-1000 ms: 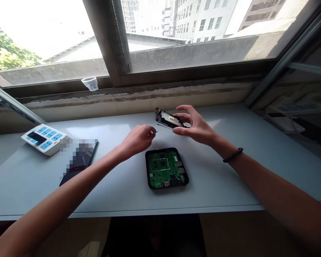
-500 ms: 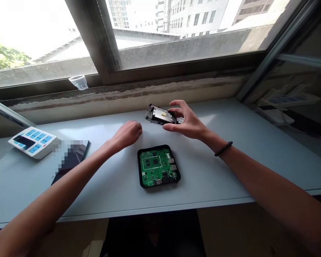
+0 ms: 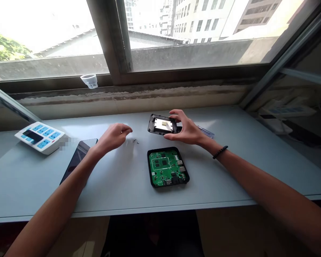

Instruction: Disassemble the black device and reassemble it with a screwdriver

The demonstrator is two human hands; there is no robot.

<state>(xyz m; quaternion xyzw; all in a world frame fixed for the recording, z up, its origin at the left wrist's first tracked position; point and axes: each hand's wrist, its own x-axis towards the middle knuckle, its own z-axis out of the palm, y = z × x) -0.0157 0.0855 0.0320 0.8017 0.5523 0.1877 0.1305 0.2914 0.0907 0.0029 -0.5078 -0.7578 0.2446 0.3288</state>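
The right hand (image 3: 186, 128) is clamped on a black plastic lid (image 3: 157, 124) just behind the green circuit board (image 3: 166, 167) seated in its black case (image 3: 149, 167), while the empty, loosely curled left hand (image 3: 112, 137) hovers near tiny screws (image 3: 135, 141) on the surface (image 3: 117, 192).

**Electronics work spot at an upper-floor window**

This is looking like an office-style room being used for electronics repair. A pale tabletop (image 3: 117, 200) is running directly beneath the window (image 3: 115, 43), with city high-rises (image 3: 203, 21) showing through it. Below the window, a green circuit board (image 3: 167, 167) is lying in its casing, and a power strip (image 3: 40, 137) is sitting farther left.
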